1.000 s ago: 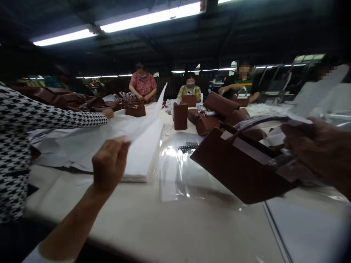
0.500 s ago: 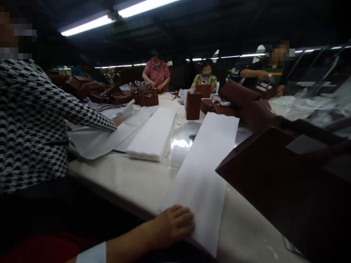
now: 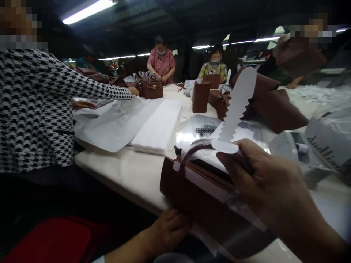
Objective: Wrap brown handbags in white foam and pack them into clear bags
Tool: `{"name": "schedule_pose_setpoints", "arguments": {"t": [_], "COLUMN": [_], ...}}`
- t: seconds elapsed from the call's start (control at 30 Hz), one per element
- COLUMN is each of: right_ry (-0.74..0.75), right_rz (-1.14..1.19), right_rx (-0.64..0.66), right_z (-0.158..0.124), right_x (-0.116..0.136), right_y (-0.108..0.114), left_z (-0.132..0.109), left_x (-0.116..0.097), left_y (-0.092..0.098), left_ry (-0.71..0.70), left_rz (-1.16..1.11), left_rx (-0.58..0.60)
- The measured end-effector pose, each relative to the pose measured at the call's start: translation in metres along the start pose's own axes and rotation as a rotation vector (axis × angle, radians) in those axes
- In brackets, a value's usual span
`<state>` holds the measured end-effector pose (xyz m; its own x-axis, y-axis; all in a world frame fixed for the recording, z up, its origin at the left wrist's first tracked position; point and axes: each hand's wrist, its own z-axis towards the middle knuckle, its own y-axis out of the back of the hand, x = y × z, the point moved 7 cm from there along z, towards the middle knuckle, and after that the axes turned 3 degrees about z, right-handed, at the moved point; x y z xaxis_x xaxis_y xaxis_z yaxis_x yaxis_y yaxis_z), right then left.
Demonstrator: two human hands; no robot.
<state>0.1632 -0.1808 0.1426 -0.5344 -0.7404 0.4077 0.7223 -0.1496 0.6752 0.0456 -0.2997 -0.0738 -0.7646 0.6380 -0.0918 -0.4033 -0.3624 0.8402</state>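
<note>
In my right hand (image 3: 270, 186) is a brown handbag (image 3: 208, 212), gripped at its handle near the top and tilted over the table edge. A white strip with jagged edges (image 3: 236, 106) stands up from the handle, beside my fingers. Clear wrap covers the near handle. My left hand (image 3: 170, 232) is low at the table's edge under the bag, with its fingers curled on the near end of a white sheet (image 3: 205, 241). The bag hides most of that sheet and part of my left fingertips.
A stack of white sheets (image 3: 157, 126) lies left of a shiny clear plastic bag (image 3: 189, 128). Brown handbags (image 3: 152, 89) stand farther back, with more piled right. A person in a houndstooth sleeve (image 3: 95, 84) works at left. A red stool (image 3: 52, 241) is below.
My right hand has come into view with the handbag, which has swung left over the white sheet. My left hand stays near the table edge. The houndstooth sleeve has reached farther out.
</note>
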Motion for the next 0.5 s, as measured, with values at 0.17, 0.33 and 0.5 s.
{"name": "schedule_pose_setpoints", "arguments": {"t": [0.17, 0.33, 0.5], "right_ry": [0.073, 0.159, 0.152], "right_rz": [-0.124, -0.133, -0.113], "right_rx": [-0.029, 0.076, 0.099], "right_z": [-0.002, 0.001, 0.003], "right_x": [0.014, 0.019, 0.022], "right_y": [0.005, 0.002, 0.006], "left_z": [0.002, 0.005, 0.007], "left_x": [0.006, 0.010, 0.012], "left_y": [0.006, 0.007, 0.007], "left_ry": [0.059, 0.076, 0.063], "left_rz": [-0.057, -0.119, -0.137], "left_rx": [-0.097, -0.052, -0.067]}}
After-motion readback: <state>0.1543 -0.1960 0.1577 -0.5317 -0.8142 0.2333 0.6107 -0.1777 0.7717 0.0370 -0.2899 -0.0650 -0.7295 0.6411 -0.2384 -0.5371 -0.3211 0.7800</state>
